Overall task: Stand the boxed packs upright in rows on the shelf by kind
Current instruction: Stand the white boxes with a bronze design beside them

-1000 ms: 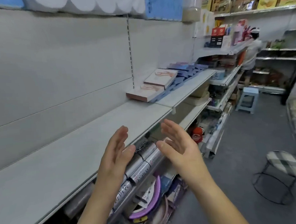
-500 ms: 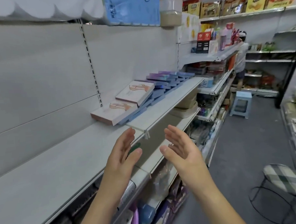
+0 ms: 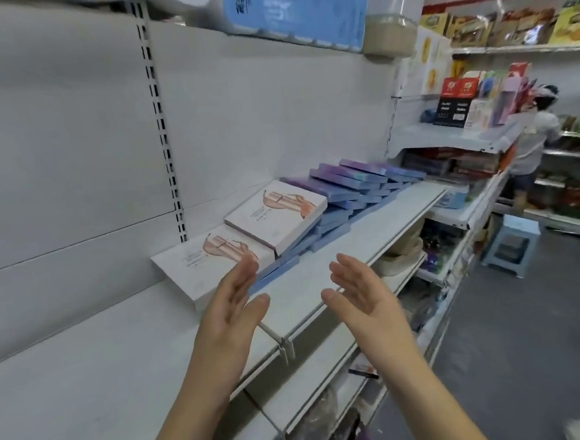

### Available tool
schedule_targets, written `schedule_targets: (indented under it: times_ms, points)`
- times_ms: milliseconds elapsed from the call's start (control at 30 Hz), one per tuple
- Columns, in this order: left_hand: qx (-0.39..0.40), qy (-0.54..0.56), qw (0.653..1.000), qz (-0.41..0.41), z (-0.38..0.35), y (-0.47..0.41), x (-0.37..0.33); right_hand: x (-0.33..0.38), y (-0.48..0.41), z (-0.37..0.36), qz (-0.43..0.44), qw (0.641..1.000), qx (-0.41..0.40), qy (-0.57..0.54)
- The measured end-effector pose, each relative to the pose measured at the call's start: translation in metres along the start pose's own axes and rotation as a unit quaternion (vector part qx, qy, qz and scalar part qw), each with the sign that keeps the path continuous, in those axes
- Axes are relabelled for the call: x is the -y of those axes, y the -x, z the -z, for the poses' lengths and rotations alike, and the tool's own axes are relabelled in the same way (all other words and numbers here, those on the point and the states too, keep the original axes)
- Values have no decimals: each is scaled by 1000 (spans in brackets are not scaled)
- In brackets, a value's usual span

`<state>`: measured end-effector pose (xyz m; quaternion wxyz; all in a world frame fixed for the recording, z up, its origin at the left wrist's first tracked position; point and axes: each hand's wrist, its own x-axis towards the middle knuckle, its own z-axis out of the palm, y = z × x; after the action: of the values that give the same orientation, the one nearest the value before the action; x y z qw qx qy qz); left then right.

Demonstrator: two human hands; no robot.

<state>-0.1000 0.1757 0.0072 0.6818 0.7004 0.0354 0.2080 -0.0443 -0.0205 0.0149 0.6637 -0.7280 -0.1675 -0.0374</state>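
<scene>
Two white boxed packs with pink drawings lie on the white shelf (image 3: 378, 227): the nearer white pack (image 3: 202, 263) flat, the farther white pack (image 3: 278, 213) leaning on a slumped row of blue and purple boxed packs (image 3: 351, 184). My left hand (image 3: 231, 313) is held out with straight fingers, its fingertips in front of the nearer white pack's right corner. My right hand (image 3: 363, 300) faces it, palm inward, over the shelf's front edge. Both hands hold nothing.
A bare stretch of shelf (image 3: 70, 389) runs to the left. Lower shelves hold mixed goods. Down the aisle are a blue plastic stool (image 3: 510, 245) and a person (image 3: 533, 141) at the far shelving. Blue wrapped packs (image 3: 298, 9) sit overhead.
The view has moved right along the shelf and closer to the packs. Both hands stay open and facing each other, now reaching near the closest white pack.
</scene>
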Motion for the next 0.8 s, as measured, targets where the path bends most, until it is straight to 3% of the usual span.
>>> schedule_targets:
  times_ms: [300,567,700,800]
  points:
    - [-165,-93,982,26,2,-64,18,-33,-142,8,2,996,84,-25]
    - [-380,-203,899,80,32,-100,8,-31,-251,24,86,981,163,56]
    - [-366,-265,877,163,50,-107,20,-26,-293,8,91,969,173,152]
    - [-300,-333,862,234,56,-118,29,-17,-311,-8,89,922,212,312]
